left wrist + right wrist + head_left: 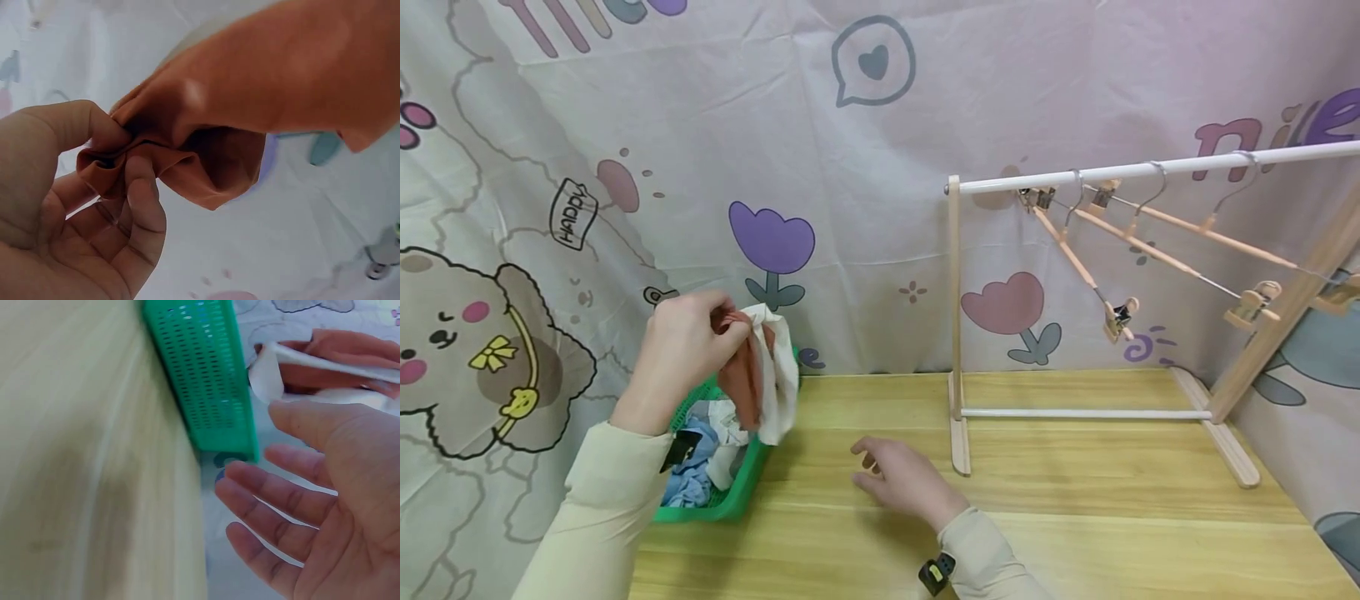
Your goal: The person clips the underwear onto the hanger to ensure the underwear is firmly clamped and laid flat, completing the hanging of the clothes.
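My left hand pinches a small rust-orange and white cloth garment by a gathered edge and holds it up over the green basket. In the left wrist view, thumb and fingertips squeeze the bunched orange fabric, which hangs in loose folds; its exact kind cannot be made out. Blue, white and grey clothes lie crumpled inside the basket. To the right of the basket, my right hand hovers above the table, fingers loosely bent and apart, holding nothing.
A wooden rack with a white top rail stands at the right of the wooden table. Several clip hangers hang from the rail. A printed curtain closes off the back and left.
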A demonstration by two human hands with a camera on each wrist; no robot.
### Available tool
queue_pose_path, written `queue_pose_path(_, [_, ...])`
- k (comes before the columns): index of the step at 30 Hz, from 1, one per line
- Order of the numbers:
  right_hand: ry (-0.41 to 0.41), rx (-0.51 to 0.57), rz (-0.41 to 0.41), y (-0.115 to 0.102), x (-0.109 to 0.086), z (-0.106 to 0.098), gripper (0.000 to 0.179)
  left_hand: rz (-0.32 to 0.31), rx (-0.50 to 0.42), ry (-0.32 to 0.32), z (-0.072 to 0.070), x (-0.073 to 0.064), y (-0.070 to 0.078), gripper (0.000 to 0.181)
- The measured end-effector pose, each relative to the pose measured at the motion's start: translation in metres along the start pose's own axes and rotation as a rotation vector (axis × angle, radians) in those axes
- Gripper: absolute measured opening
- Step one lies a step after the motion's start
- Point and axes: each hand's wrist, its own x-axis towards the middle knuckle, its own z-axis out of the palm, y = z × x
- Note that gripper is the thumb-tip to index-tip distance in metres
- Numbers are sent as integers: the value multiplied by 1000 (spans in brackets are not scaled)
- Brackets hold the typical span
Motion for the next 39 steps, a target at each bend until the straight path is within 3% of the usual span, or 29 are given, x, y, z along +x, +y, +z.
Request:
queue_pose_path(3, [43, 38, 4, -4, 1, -4, 58, 42, -26, 32, -3, 1, 16, 9])
queue_pose_path(6, [107, 66, 11, -4, 1, -9, 73, 69, -60, 25, -2, -1, 31, 10])
queue_pose_path(8, [160, 50, 11, -2, 2, -11, 68, 76, -85, 5, 2, -3, 39, 12])
queue_pose_path(10, [210, 13, 14, 2, 1, -12, 47, 77, -111, -31, 10, -6, 44, 13])
queue_pose_path(14, [248, -71, 48, 19, -6, -12, 10, 68, -149, -133, 41, -19, 46, 15])
queue_pose_path(21, [184, -127, 156, 53, -35, -12, 8, -14, -121, -358, 123, -68, 23, 15])
queue_pose_path(25, [161, -123, 181, 64, -50, -13, 11, -36, -43, -472, 162, -97, 9, 16])
queue_pose_path(28, [150, -86, 193, 68, -58, -14, 18, -49, 36, -521, 175, -110, 7, 15])
queue_pose_path(32, [162, -29, 212, 71, -66, -16, 25, -51, 72, -499, 179, -113, 13, 14])
queue_pose_path(36, [219, -29, 208, 73, -70, -17, 20, 42, 34, -450, 189, -109, 19, 17])
queue_pose_path(39, [251, -32, 203, 73, -72, -16, 11, 84, 13, -482, 200, -111, 16, 27])
